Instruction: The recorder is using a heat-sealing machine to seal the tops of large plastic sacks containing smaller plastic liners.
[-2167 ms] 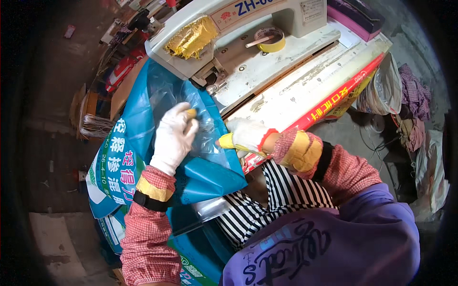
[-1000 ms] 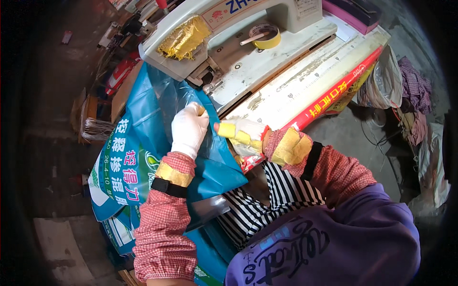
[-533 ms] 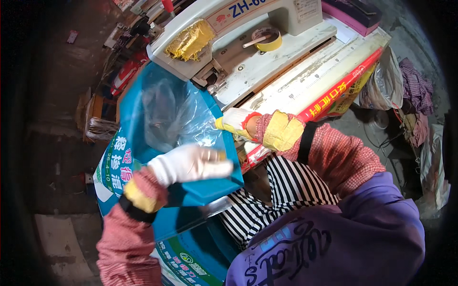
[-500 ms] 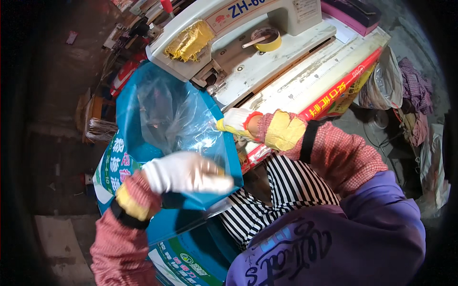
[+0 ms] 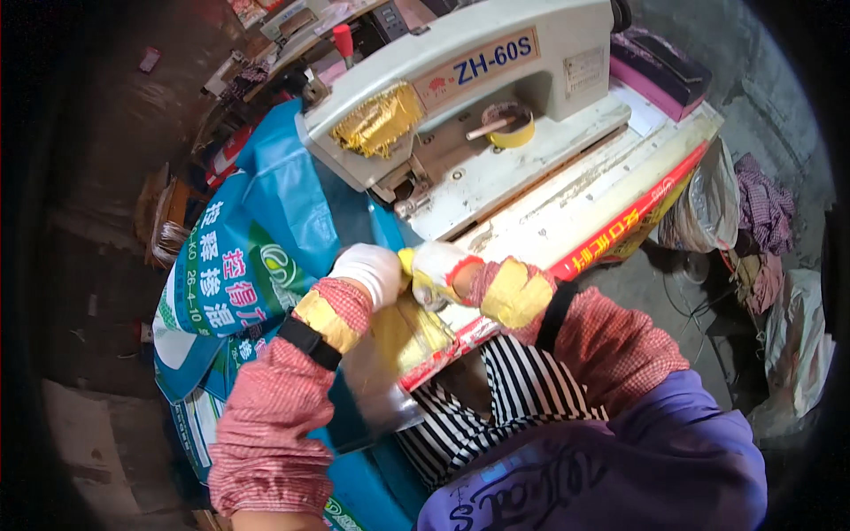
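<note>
My left hand (image 5: 370,271), in a white glove, is closed on the edge of a blue printed plastic bag (image 5: 292,190). Right beside it, my right hand (image 5: 438,268), gloved in white and yellow, is closed on the same bag's gathered edge. The fingertips are partly hidden where the hands meet. Clear plastic film (image 5: 376,380) hangs below my left hand, by the table edge. Just beyond the hands stands a grey sewing machine (image 5: 496,80), its needle end close to the bag.
On the machine bed sits a yellow tape roll (image 5: 512,131) with a white stick in it. A pink and black box (image 5: 660,75) lies at the far right end. More blue bags (image 5: 372,478) lie below, and plastic sacks (image 5: 792,345) and cloths are at the right.
My left hand has moved up and right to meet my right hand. The bag's mouth, earlier spread with clear film showing, is now drawn together with its printed side up. The view has shifted slightly.
</note>
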A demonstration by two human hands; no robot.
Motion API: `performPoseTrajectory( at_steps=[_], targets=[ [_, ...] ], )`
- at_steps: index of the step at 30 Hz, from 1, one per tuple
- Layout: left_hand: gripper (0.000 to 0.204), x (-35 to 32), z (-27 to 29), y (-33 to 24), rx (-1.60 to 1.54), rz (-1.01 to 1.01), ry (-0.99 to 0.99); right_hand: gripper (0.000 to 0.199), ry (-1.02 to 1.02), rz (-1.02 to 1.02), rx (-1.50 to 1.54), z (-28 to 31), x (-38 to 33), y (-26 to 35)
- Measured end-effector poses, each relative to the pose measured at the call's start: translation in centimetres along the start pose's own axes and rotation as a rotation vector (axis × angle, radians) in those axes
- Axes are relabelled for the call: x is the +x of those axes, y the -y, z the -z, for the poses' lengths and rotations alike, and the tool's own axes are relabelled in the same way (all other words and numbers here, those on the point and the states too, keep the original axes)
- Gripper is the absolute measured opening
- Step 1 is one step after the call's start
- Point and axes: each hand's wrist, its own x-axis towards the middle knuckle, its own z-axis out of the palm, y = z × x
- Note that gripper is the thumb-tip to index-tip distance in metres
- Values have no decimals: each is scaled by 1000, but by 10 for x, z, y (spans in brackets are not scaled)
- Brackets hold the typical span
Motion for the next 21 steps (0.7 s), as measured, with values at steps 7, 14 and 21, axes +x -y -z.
performPoseTrajectory(
  at_steps=[7, 14, 21],
  targets=[
    [14, 22, -61, 64, -405, 474, -557, 45, -406, 138, 140, -21, -8, 38],
    [15, -178, -66, 34, -293, 220, -489, 55, -480, 317, -444, -19, 38, 45],
    [22, -316, -49, 64, 424, 576, -1246, 32, -229, 435, -143, -68, 65, 148]
  ],
)
